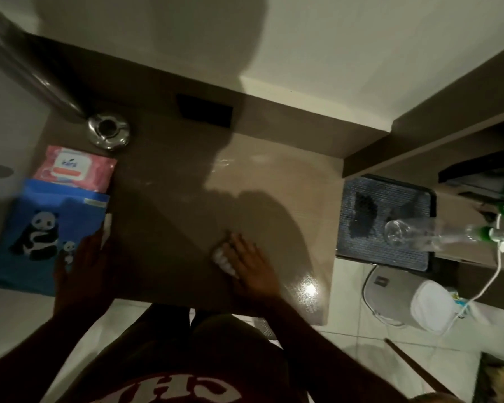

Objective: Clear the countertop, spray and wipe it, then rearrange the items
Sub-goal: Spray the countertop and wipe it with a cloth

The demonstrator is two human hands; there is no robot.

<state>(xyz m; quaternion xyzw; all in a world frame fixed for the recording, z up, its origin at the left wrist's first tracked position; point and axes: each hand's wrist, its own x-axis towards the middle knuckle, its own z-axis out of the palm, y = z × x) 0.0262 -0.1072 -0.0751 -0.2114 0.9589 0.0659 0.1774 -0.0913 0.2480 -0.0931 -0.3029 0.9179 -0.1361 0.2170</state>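
Against the white wall (346,39), brown countertop (262,173) shines.

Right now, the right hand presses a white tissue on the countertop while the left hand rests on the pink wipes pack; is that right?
No: the head view shows the left hand resting on the blue panda pack; the pink wipes pack lies behind it.

I record the wipes pack (76,167) behind the panda pouch (41,234) at the countertop's (172,184) left edge (pole base (108,130) farther back).
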